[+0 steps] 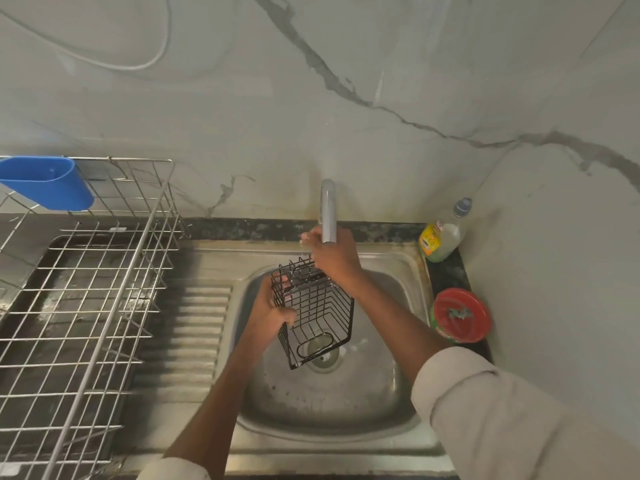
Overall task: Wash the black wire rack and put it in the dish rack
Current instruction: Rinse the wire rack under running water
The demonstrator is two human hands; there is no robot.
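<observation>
My left hand [273, 308] grips the left side of the black wire rack [317, 315], a small box-shaped basket held tilted over the steel sink [398, 386]. Its open side faces me and its lower end hangs above the drain [325, 358]. My right hand [332, 252] reaches over the rack's top to the base of the chrome tap [328, 211], behind the spout. Whether its fingers close on a handle is hidden. I see no water running. The steel dish rack [90, 306] stands on the left, apart from both hands.
A blue plastic holder [46, 183] hangs on the dish rack's back corner. The ribbed drainboard [194, 327] lies between dish rack and sink. A dish-soap bottle [443, 237] and a red-lidded tub [460, 315] stand on the narrow ledge right of the sink. The marble wall rises close behind.
</observation>
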